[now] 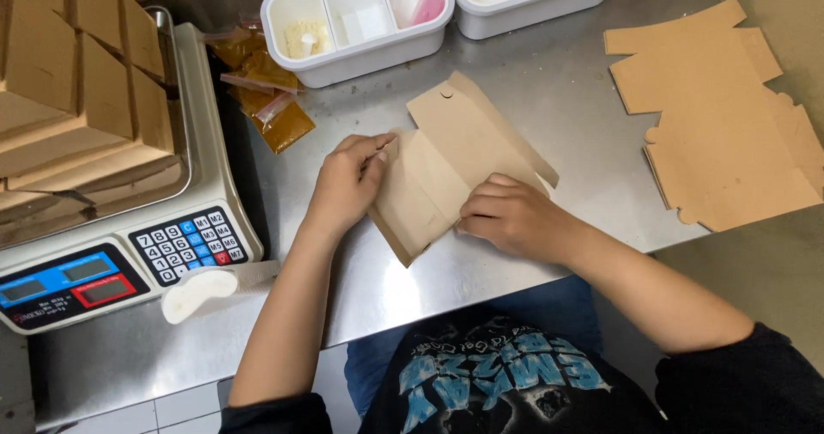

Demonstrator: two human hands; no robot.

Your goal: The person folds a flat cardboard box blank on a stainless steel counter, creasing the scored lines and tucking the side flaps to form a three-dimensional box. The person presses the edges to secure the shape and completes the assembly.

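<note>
A flat brown cardboard box blank [446, 155] lies on the steel table [532, 65], partly folded. My left hand [348, 181] grips its left flap, thumb and fingers pinched on the edge. My right hand [511, 215] presses down on the lower right part of the blank, fingers curled over the fold. Both hands touch the same piece of cardboard.
A stack of flat cardboard blanks [721, 116] lies at the right. A weighing scale [129, 262] at the left carries folded brown boxes [77, 99]. Small sachets of brown powder [270, 99] lie beside it. Two white compartment trays [356, 22] stand at the back.
</note>
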